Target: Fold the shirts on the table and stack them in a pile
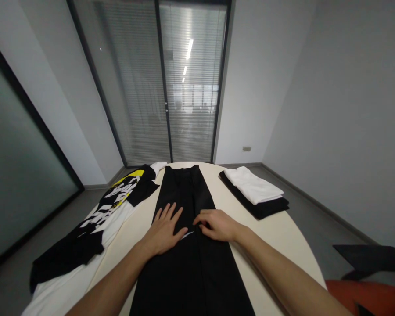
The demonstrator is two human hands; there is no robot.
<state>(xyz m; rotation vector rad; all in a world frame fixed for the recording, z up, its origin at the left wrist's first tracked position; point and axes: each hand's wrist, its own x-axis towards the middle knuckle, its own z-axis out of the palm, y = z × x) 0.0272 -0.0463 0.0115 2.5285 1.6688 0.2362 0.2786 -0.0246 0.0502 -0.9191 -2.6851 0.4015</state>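
Note:
A long black garment [187,193], folded lengthwise like trousers, lies along the middle of a cream oval table [279,237]. My left hand [166,226] rests flat on it with fingers spread, open. My right hand [215,224] sits beside it on the same cloth, fingers curled and pinching the fabric near the centre fold.
A black printed shirt with white and yellow graphics [115,197] lies over white cloth [62,289] on the table's left. A folded white garment [253,184] on folded black cloth [266,210] sits at the right. An orange chair [368,296] stands at lower right. Glass doors with blinds [161,87] are ahead.

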